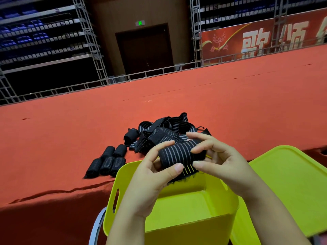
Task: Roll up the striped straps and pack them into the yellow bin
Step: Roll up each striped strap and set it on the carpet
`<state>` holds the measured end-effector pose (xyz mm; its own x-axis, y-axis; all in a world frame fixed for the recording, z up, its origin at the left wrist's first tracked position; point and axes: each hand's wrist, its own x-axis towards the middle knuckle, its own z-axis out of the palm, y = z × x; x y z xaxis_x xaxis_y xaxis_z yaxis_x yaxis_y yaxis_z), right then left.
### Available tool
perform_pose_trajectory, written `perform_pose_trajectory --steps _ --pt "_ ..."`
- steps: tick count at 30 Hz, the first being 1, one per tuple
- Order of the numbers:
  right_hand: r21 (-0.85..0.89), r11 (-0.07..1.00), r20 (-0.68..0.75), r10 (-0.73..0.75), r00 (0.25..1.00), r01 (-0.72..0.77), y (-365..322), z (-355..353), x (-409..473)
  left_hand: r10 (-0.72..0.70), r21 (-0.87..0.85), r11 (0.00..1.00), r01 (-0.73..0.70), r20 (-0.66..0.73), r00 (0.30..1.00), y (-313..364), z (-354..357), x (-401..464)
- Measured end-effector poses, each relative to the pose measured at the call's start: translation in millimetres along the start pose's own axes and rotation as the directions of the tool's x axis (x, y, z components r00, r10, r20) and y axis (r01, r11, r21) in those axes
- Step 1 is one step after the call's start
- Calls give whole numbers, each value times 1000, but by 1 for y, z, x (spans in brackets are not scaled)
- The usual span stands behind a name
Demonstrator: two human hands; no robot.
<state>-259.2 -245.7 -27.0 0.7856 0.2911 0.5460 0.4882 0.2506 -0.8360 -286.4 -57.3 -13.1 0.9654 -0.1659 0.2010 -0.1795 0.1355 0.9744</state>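
Observation:
A black strap with thin grey stripes [177, 154] is held between both hands above the yellow bin [185, 209]. My left hand [152, 175] pinches its left end with thumb and fingers. My right hand [217, 160] grips its right side, fingers curled over the top. The strap trails back toward a loose pile of striped straps [168, 128] on the red surface. Several rolled straps [109, 160] lie side by side left of the bin, with one more roll [131, 136] by the pile. The bin's inside looks empty where visible.
The yellow lid [290, 188] leans at the bin's right. The red carpeted ledge [70, 138] stretches wide and drops off near me at the left. Behind it are a metal railing [123, 78], truss frames and a red banner [256, 41].

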Motion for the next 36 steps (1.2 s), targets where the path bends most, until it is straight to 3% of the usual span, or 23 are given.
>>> perform_pose_trajectory --steps 5,10,15,20,25,32,36 --pt "71 987 -41 148 988 -145 1 2 2 38 30 999 -38 -5 999 -3 -5 1" --pt "74 982 -107 179 978 -172 8 0 3 23 90 995 -31 83 996 -5 -11 -1" --pt "-1 982 4 189 982 -189 2 -3 6 -57 361 933 14 109 992 2 -22 8" --pt "-73 981 109 190 976 -182 -2 5 24 -124 661 750 3 137 983 26 -24 22" --pt "-288 947 148 188 971 -139 9 20 59 -196 773 629 82 56 979 39 -42 47" --pt "-537 833 88 215 973 -135 39 29 102 -137 691 691 211 -162 977 19 -105 83" --pt "-657 740 94 272 958 -146 65 17 118 -121 614 705 354 -388 914 -7 -172 107"
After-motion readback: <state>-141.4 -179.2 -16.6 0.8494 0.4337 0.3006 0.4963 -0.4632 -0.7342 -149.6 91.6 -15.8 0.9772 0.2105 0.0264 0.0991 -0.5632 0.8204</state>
